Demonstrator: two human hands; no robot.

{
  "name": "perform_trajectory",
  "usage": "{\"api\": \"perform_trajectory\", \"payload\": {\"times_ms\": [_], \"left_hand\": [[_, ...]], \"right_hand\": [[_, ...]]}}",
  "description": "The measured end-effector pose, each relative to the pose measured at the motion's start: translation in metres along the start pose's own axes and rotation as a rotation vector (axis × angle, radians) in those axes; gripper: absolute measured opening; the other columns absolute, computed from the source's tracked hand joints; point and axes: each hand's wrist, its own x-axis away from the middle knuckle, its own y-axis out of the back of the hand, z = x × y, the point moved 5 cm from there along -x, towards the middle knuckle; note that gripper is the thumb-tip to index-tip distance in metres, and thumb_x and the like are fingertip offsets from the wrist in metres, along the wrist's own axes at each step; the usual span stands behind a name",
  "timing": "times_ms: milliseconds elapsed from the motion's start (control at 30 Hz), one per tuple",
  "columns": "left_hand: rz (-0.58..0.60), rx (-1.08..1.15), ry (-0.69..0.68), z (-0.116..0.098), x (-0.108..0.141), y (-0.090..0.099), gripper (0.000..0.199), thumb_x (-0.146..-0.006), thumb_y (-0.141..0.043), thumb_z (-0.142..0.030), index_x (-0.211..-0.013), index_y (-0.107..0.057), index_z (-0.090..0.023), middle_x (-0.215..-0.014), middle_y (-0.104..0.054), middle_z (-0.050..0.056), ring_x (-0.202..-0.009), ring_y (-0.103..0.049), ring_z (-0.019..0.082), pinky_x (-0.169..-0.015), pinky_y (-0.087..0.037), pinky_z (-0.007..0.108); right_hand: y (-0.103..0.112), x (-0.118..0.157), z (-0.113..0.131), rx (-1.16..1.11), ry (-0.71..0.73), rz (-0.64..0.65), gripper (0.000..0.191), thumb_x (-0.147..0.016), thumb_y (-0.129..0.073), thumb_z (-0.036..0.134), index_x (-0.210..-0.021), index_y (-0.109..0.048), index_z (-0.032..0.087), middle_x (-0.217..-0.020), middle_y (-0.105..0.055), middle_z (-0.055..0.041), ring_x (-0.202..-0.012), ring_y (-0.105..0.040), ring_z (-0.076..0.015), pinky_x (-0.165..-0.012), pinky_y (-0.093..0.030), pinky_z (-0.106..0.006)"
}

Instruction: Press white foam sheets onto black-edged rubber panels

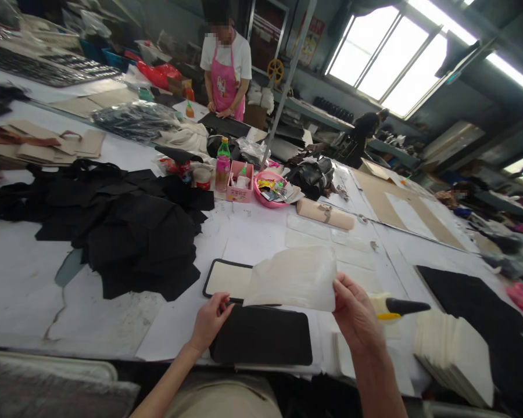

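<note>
A thin translucent whitish sheet [294, 276] hangs from my right hand [357, 313], whose thumb and fingers pinch its right edge. Under the sheet's left part lies a black-bordered panel with a cream middle [229, 278]. My left hand [212, 319] is at the panel's lower left edge, fingertips pressed together; what they hold, if anything, is too small to tell. Just below, a black rounded rectangular piece [264, 337] lies near the table's front edge. Beside my right hand is a pale bottle with a black nozzle [405, 306], partly hidden by that hand.
Black cut pieces [143, 232] are heaped on the left. Cream pieces [455, 354] are stacked at the right, by a black sheet [483, 313]. A pink basket [272, 200], a bottle [222, 168] and a beige roll [325, 215] stand or lie beyond. A person in a pink apron [225, 81] works opposite.
</note>
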Motion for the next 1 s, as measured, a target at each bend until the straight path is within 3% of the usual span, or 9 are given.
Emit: {"api": "perform_trajectory", "payload": {"times_ms": [133,400,633,733,833,1000], "left_hand": [[0.022,0.251,0.022,-0.028,0.006,-0.025,0.025,-0.076,-0.064,-0.033,-0.095,-0.052,-0.021,-0.085,-0.067,0.002,-0.071,-0.064,0.015,-0.064,-0.051,0.028],[-0.016,0.548,0.060,-0.032,0.010,-0.017,0.024,-0.077,-0.066,-0.036,-0.089,-0.054,-0.019,-0.085,-0.068,0.004,-0.080,-0.065,0.016,-0.075,-0.052,0.030],[0.034,0.537,0.078,-0.041,0.017,-0.013,0.025,-0.074,-0.067,-0.038,-0.087,-0.059,-0.018,-0.082,-0.069,0.004,-0.076,-0.065,0.017,-0.071,-0.052,0.029],[0.055,0.487,0.065,-0.044,0.021,-0.006,0.029,-0.068,-0.072,-0.039,-0.085,-0.061,-0.018,-0.082,-0.069,0.004,-0.077,-0.065,0.018,-0.072,-0.053,0.030],[0.091,0.419,0.084,-0.041,0.024,0.002,0.033,-0.065,-0.074,-0.044,-0.083,-0.062,-0.018,-0.080,-0.069,0.004,-0.075,-0.064,0.019,-0.071,-0.053,0.031],[0.163,0.355,0.099,-0.038,0.029,0.014,0.035,-0.064,-0.076,-0.046,-0.081,-0.064,-0.018,-0.075,-0.067,0.003,-0.071,-0.063,0.018,-0.069,-0.053,0.030]], "right_hand": [[0.012,0.034,-0.012,-0.049,-0.042,-0.061,0.018,-0.078,-0.074,0.034,-0.080,-0.066,0.019,-0.061,-0.059,0.0021,-0.053,-0.050,-0.0096,-0.049,-0.042,-0.019],[0.054,0.076,-0.047,-0.196,-0.045,-0.280,0.019,-0.072,-0.079,0.029,-0.087,-0.070,0.022,-0.088,-0.072,0.0007,-0.079,-0.066,-0.0139,-0.071,-0.056,-0.023],[0.077,0.104,-0.075,-0.259,-0.081,-0.331,0.016,-0.073,-0.078,0.027,-0.086,-0.069,0.021,-0.084,-0.072,0.0008,-0.073,-0.067,-0.0141,-0.060,-0.057,-0.022],[0.092,0.107,-0.087,-0.284,-0.027,-0.431,0.023,-0.067,-0.082,0.024,-0.084,-0.068,0.023,-0.080,-0.072,0.0037,-0.066,-0.066,-0.0115,-0.055,-0.056,-0.019],[0.104,0.106,-0.096,-0.277,0.046,-0.530,0.028,-0.061,-0.085,0.023,-0.083,-0.068,0.023,-0.081,-0.073,0.0033,-0.069,-0.068,-0.0122,-0.059,-0.058,-0.021],[0.112,0.098,-0.108,-0.262,0.094,-0.585,0.032,-0.059,-0.086,0.030,-0.085,-0.071,0.019,-0.086,-0.074,-0.0001,-0.073,-0.069,-0.0137,-0.066,-0.058,-0.024]]}}
